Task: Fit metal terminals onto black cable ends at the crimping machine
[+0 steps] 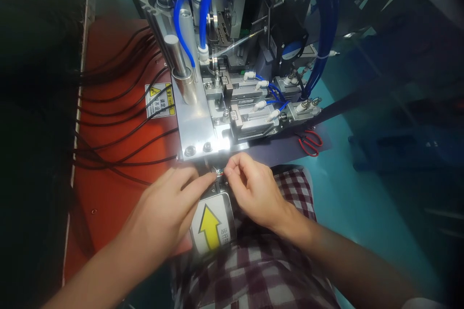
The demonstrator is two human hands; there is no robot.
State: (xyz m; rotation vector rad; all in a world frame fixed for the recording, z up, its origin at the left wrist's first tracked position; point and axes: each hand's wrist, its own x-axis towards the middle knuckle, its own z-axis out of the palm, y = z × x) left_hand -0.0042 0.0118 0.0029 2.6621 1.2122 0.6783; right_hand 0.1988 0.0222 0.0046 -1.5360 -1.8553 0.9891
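Observation:
Close in front of the machine's bright metal plate (197, 125), both hands meet at a small bundle of thin wires (219, 172). My right hand (255, 190) pinches these wires between thumb and forefinger, coming from the right. From the other side, my left hand (165, 207) reaches in with its fingers curled and its thumb tip at the wires. What lies under the left fingers is hidden. Just below the fingertips is a dark metal fixture, partly covered by the hands. A white label with a yellow arrow (209, 227) sits between the wrists.
Clamp blocks (253, 118) with white fittings stand behind the hands, under looping blue air hoses (328, 14). Black cables (123, 101) cross the orange surface (105, 188) at left, beside a warning label (159, 100). Red-handled cutters (311, 143) lie at right.

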